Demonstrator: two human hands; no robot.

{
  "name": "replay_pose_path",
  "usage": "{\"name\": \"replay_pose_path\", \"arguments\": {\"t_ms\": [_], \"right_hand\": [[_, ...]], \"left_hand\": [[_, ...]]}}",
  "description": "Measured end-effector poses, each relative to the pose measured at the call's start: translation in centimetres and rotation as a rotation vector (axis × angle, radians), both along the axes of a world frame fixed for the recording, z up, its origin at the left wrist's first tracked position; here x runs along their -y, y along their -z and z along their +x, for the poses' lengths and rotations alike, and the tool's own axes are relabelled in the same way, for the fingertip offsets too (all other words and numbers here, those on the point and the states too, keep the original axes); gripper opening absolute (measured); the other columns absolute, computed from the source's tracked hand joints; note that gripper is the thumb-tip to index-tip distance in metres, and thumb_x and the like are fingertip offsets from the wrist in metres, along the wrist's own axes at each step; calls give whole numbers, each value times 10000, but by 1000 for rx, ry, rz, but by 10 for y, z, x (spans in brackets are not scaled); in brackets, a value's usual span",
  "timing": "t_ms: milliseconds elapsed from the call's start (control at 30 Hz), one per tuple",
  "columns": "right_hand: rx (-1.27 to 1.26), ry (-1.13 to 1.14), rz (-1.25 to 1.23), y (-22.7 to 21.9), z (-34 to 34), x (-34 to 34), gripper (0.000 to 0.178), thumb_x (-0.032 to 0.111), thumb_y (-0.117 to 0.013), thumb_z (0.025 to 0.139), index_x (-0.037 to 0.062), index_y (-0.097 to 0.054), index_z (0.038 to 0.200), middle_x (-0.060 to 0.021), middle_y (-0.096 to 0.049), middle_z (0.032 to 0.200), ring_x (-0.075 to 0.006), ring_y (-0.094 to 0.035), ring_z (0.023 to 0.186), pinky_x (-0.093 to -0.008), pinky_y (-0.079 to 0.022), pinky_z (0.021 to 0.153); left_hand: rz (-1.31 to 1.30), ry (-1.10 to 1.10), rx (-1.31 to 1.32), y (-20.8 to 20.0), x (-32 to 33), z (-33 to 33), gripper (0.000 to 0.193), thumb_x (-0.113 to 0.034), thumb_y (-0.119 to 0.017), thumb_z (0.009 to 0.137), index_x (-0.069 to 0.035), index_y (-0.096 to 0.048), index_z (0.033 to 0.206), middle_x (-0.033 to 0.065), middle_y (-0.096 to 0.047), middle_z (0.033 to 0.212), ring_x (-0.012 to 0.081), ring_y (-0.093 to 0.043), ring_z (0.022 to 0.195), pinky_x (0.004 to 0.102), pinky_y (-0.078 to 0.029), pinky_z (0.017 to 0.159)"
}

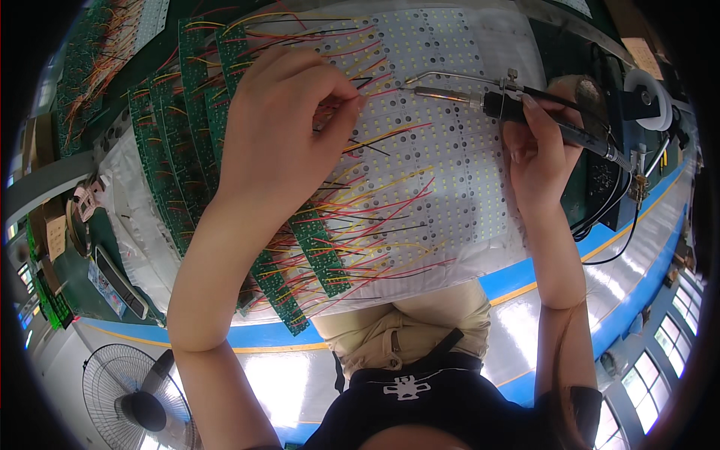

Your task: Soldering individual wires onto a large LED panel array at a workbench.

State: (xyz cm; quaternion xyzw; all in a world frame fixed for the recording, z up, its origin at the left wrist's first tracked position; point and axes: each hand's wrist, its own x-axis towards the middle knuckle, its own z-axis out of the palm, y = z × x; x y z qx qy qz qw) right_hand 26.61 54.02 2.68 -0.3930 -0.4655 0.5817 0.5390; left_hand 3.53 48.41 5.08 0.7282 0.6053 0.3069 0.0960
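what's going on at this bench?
A person is working bare-handed over a white panel dotted with small yellow parts. The right hand holds a soldering iron, its tip pointing left; the left hand pinches a red wire near that tip. Contact is too small to tell. Green circuit boards with red, yellow and black wires lie across the panel's left side.

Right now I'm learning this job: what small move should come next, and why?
Perhaps ease the soldering iron toward the nearest red wire: the right hand holds it, its tip looks close to that wire's end, and the left hand pinches nearby.
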Motion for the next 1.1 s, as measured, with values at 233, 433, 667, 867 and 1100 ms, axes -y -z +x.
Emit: {"name": "replay_pose_path", "arguments": {"t_ms": [233,433,667,867,1100], "right_hand": [[-21,3,28,1,-1,-1,63,5,-573,766,4,-511,764,-12,-462,682,-60,-402,437,-192,-299,384],[13,97,8,4,-2,-1,61,29,-576,764,19,-516,769,-27,-473,636,-71,-412,440,-199,-298,387],[-125,54,-83,-1,3,-8,109,103,-582,780,36,-496,781,-33,-448,546,-80,-352,403,-220,-246,387],[-228,12,-103,-2,5,-13,95,65,-562,792,47,-477,753,-13,-410,521,-76,-316,387,-231,-226,382],[-347,9,-116,-1,6,-14,105,43,-571,783,54,-474,745,-6,-423,576,-70,-320,391,-223,-218,367]], "left_hand": [[6,-7,4,0,0,0,94,11,-674,670,-15,-600,721,55,-534,708,187,-530,676,277,-436,568],[-4,-2,-4,0,-1,-1,89,14,-671,673,-14,-601,720,56,-534,710,187,-536,676,272,-446,567],[-48,-19,74,1,0,-1,90,25,-655,697,-17,-595,748,49,-528,734,132,-554,659,224,-456,513],[-79,-24,36,-7,1,0,150,-88,-698,664,-48,-587,756,48,-545,763,184,-544,744,311,-419,671],[-81,3,-21,-39,5,-11,195,-195,-700,671,-76,-580,771,48,-566,806,216,-535,858,394,-340,775]]}}
